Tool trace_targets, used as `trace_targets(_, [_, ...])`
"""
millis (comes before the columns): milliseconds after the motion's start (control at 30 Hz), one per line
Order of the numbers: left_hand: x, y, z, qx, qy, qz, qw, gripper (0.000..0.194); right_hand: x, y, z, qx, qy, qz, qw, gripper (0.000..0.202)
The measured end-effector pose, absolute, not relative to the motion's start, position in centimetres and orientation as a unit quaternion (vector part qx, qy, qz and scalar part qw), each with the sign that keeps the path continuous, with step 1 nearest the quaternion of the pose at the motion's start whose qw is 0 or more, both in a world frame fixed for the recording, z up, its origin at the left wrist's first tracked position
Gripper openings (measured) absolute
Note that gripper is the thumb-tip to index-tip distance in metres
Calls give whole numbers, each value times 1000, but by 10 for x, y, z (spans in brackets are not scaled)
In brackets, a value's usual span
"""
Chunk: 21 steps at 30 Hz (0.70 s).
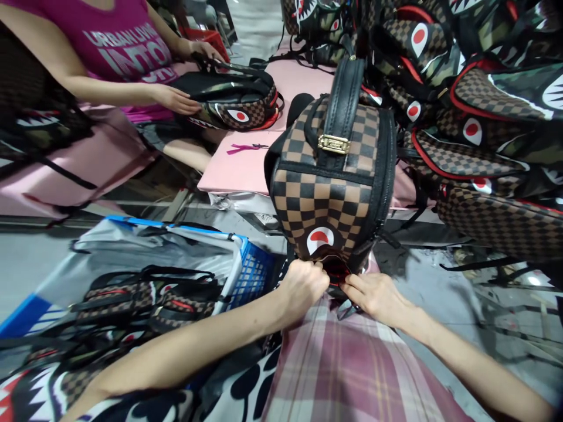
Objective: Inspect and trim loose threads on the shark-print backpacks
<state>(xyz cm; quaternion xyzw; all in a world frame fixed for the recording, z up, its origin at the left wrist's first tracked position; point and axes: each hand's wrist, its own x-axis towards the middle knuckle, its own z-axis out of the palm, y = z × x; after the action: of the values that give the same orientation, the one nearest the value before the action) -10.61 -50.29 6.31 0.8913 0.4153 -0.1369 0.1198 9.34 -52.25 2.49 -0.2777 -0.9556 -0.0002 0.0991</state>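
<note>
A brown and black checkered backpack (325,193) rests on the pink table edge and leans down toward my lap. It has a black strap with a gold buckle (334,144) and a red and white eye patch (320,240). At its lower end a small opening shows red inside. My left hand (307,288) is closed on the left edge of that opening. On the opening's right edge, the fingers of my right hand (373,298) are pressed together. Small scissors (347,309) show just below my right fingers; I cannot tell what holds them.
Across the pink table (241,167), a person in a magenta shirt (127,47) handles another backpack (237,105). Thread snips with a pink ribbon (244,148) lie nearby. Many backpacks (492,111) are piled at right. A blue crate (253,269) with more bags stands at lower left.
</note>
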Motion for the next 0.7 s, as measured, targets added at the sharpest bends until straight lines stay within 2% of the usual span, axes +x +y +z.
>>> trace_targets(167, [-106, -505, 52, 886, 435, -124, 99, 19, 97, -523, 22, -292, -952, 1, 89, 19])
trace_targets(367, [-114, -513, 20, 869, 495, 9, 8, 21, 101, -527, 17, -317, -940, -5, 129, 24])
trace_targets(533, [-119, -514, 14, 834, 538, 111, 51, 23, 106, -529, 13, -329, -932, -14, 148, 25])
trace_targets(600, [-120, -513, 23, 853, 506, 101, 84, 24, 108, -528, 12, -326, -933, -17, 151, 25])
trace_targets(700, [-115, -507, 41, 880, 463, -26, 100, 35, 108, -527, 14, -312, -939, -22, 142, 24])
